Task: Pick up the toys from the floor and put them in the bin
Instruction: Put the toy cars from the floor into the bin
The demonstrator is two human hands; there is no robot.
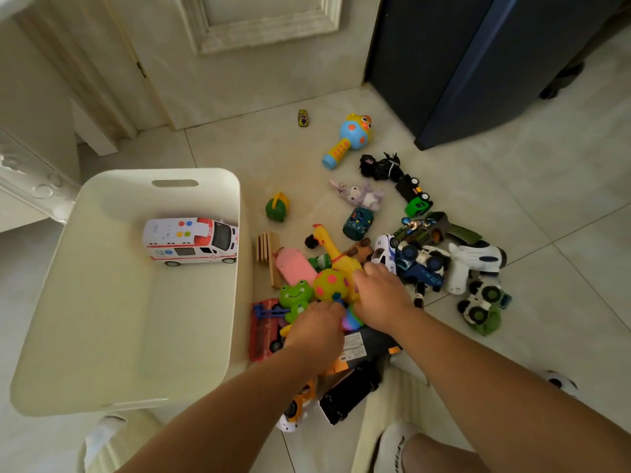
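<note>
A white bin (235, 254) stands on the floor at the left and holds a white toy ambulance (189, 241). A heap of toys lies to its right. My right hand (380, 297) grips a yellow spotted rubber chicken (333, 283) at its round belly. My left hand (316, 331) reaches into the heap just below a green frog toy (296, 295) and touches the chicken's underside; what its fingers curl round is hidden. A red toy truck (263, 331) lies beside the left hand.
Scattered on the tiles are a blue-and-yellow toy microphone (348, 139), a black robot (380, 165), a plush rabbit (360, 194), a green car (418, 204), a white plane (476, 259), wooden blocks (268, 249) and a small car (303, 117). A dark cabinet (461, 63) stands behind.
</note>
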